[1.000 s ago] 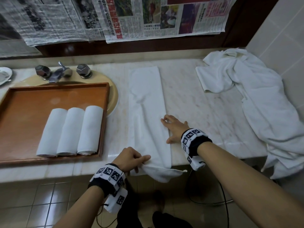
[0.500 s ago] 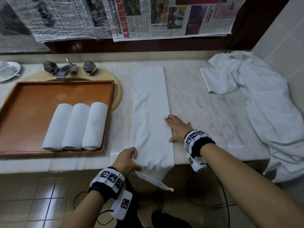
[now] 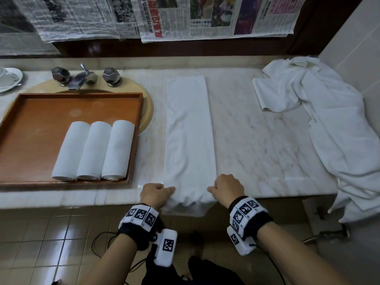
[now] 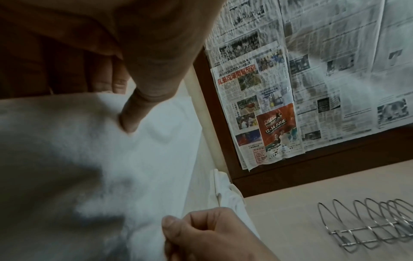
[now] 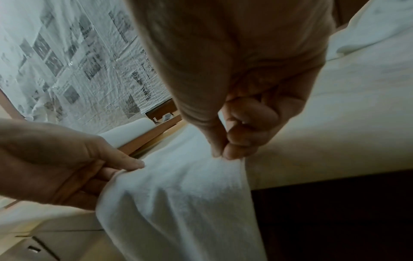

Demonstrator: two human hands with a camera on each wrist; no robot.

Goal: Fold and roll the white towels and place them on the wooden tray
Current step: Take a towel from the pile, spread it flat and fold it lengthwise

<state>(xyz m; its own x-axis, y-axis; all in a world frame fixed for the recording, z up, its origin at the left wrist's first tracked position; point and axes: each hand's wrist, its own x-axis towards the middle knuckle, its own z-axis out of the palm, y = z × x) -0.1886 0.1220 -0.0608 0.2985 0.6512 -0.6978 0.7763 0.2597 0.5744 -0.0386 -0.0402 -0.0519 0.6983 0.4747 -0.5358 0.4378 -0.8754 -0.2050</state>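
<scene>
A white towel (image 3: 189, 130), folded into a long narrow strip, lies on the marble counter with its near end hanging over the front edge. My left hand (image 3: 157, 194) pinches the near left corner of this towel (image 4: 111, 167), thumb on top. My right hand (image 3: 226, 189) pinches the near right corner between thumb and forefinger, as the right wrist view shows on the towel (image 5: 178, 203). Three rolled white towels (image 3: 94, 151) lie side by side in the wooden tray (image 3: 30, 120) at the left, over the sink.
A heap of loose white towels (image 3: 329, 124) covers the counter's right end and hangs over its edge. A faucet (image 3: 82, 78) with two knobs stands behind the tray. A white dish (image 3: 9, 79) sits far left. Newspapers (image 3: 185, 15) cover the back wall.
My right hand has come off the towel's right edge and back to the near right corner. My left hand has pulled the hanging end up, and both hands now pinch the near corners.
</scene>
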